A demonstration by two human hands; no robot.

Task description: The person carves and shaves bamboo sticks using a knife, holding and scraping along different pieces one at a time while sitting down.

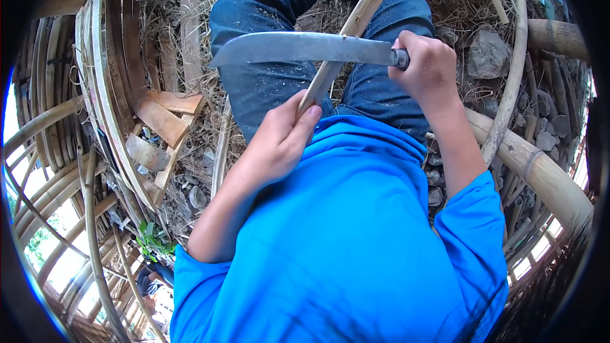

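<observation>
My left hand [284, 136] is closed round the near end of a long, flat strip of split bamboo or wood [367, 7]. The strip slants up and away to the right, between my legs. In my right hand [427, 70] is the handle of a machete [305, 48], its broad grey blade pointing left with a curved tip. The blade lies across the strip, above my left hand, and hides a short part of it. Whether the edge bites into the strip I cannot tell. Pale shavings dot my dark trousers [260, 22].
Bamboo poles and slats [54, 89] form a wall at the left. Wood offcuts [162, 121] lie beside it. At the right are a grey rock [488, 54], rubble and a thick bamboo pole [540, 171]. Straw covers the ground ahead. A green plant [152, 239] stands at lower left.
</observation>
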